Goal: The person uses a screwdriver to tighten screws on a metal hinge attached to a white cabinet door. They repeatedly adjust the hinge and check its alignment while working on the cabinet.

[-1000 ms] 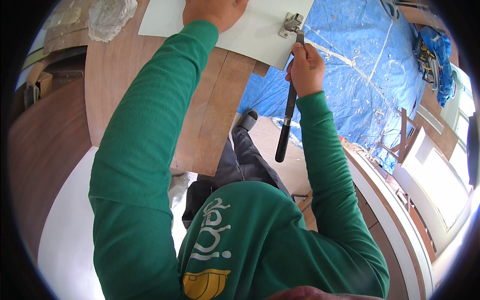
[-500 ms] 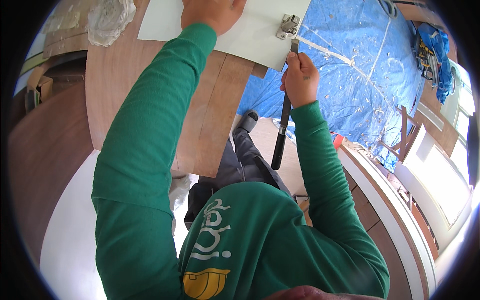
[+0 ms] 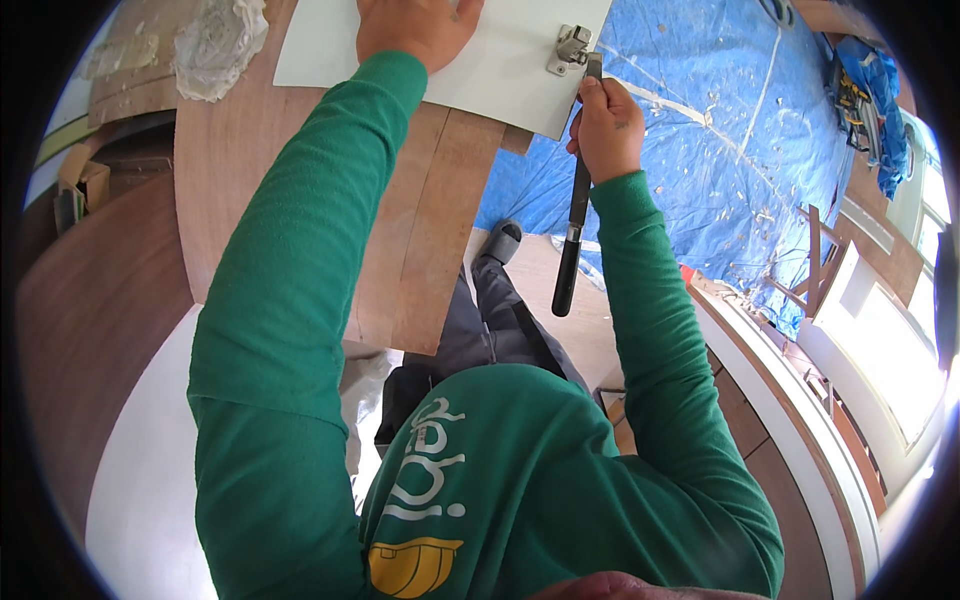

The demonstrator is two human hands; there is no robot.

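Wooden workbench (image 3: 300,180) carrying a white panel (image 3: 500,70); metal hinge (image 3: 570,48) at the panel's right corner. Right hand (image 3: 605,125) fingers closed around a black-handled tool (image 3: 572,240), probably a screwdriver; left hand (image 3: 415,25) flat, fingers open, on the panel. Blue tarpaulin (image 3: 720,150) beyond.

A crumpled blue plastic tarpaulin (image 3: 720,150), streaked with white dust and scraps, covers the floor on the right side of the room. Along the right wall a white-framed window (image 3: 885,360) lets in bright daylight, with a long white sill and brown wooden boards (image 3: 770,440) running beneath it. A small wooden frame (image 3: 815,265) stands on the tarpaulin near the window. On the left, a broad reddish-brown plywood bench top (image 3: 260,190) stretches away, and a wad of clear crumpled plastic sheet (image 3: 215,45) lies at its far corner. Below the bench, a pale white floor surface (image 3: 140,470) curves past a dark brown wooden panel (image 3: 80,330).
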